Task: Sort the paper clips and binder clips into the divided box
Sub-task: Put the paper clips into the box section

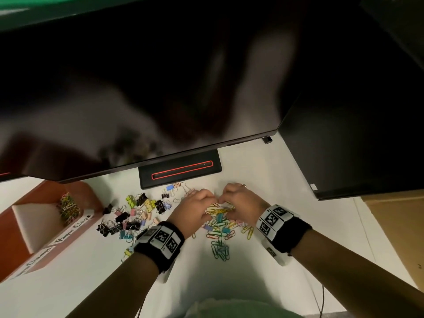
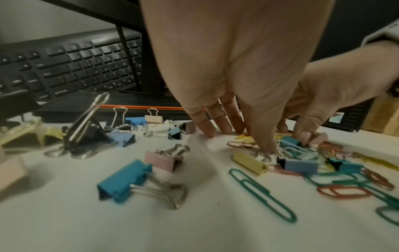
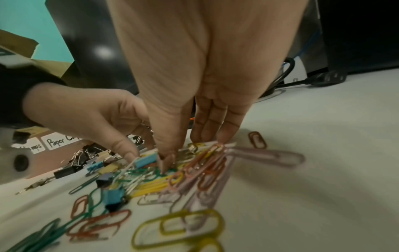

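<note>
Two hands work at one heap of coloured wire paper clips on the white table. The left hand has its fingers drawn narrow, thumb tip pressed down into the heap; whether it holds a clip cannot be told. The right hand pinches a small pink binder clip between thumb and fingertip.

The paper clips are too many and too tangled to count; colours seen are green, yellow, red, pink and lilac, all smooth coated wire in long loops. A few binder clips lie mixed among them.

One looser spread of binder clips lies left of the heap: folded sheet-metal bodies in black, yellow, pink and blue, with bare silver wire handles. A count is not possible.

One orange divided box stands at the far left. One compartment holds a mound of paper clips; handwritten white labels are on its front wall.
</note>
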`<state>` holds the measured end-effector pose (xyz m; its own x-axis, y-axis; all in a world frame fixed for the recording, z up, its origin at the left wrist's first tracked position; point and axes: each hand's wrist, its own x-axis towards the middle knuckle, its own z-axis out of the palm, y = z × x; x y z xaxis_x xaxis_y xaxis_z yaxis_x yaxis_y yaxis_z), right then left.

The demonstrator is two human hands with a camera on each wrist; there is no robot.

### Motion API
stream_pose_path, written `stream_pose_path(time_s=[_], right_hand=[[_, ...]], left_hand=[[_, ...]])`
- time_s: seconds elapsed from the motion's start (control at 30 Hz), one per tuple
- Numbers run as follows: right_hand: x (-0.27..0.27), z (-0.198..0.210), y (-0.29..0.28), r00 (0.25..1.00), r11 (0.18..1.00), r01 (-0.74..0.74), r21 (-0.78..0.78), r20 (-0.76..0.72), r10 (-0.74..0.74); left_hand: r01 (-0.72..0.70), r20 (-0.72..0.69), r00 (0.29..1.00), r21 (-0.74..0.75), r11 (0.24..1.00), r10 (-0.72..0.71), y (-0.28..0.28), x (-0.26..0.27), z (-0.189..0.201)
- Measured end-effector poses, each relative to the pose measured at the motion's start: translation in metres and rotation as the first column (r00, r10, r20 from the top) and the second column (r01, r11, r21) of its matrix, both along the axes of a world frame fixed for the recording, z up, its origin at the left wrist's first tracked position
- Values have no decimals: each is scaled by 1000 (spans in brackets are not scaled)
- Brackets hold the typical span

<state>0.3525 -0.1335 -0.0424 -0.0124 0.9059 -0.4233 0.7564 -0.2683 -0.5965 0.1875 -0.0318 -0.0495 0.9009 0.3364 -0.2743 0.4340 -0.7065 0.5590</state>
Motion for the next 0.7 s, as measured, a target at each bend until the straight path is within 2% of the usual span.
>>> stream_pose_path(time_s=[0.4,0.57,0.7], right_hand=[[-2,13,12,998,990,64,-123,6,-63],[2,26,2,987,986,159,-47,-25,-161],[1,40,-2,967,966,251,59,-50,-248]], left_hand=[[-179,-77,982,-48,983,175,-1,6,0],[-304,-25,953,-90,948,303,-4,-9,8],[-419,75,900,-123,899,430,5,-35,32]])
